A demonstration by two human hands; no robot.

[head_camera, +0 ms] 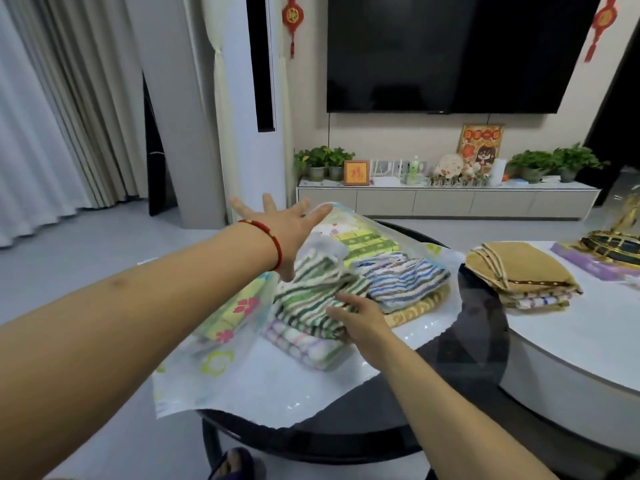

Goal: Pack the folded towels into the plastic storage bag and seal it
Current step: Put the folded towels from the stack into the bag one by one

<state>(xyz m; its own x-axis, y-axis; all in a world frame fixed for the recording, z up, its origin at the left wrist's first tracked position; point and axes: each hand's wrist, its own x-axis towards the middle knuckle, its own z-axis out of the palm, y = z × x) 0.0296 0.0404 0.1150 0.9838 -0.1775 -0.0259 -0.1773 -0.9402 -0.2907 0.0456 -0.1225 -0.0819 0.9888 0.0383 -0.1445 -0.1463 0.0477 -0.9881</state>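
Observation:
A clear plastic storage bag [242,386] with flower prints lies open on the round black table [398,434]. Several folded towels lie inside it: a green-striped one [311,292], a blue-striped one [408,278], a pink-checked one [304,344] and a green-patterned one [363,242]. My left hand [287,226], fingers spread, reaches over the bag's upper layer, which is raised near it. My right hand [360,317] rests on the near edge of the green-striped towel, fingers on the cloth. A stack of tan folded towels [519,271] sits outside the bag on the white table.
A white oval table [571,341] adjoins on the right, with a gold ornament [616,237] on a purple mat. Behind are a TV cabinet [446,199] with plants, a wall TV and a standing air conditioner [256,109]. Grey floor lies to the left.

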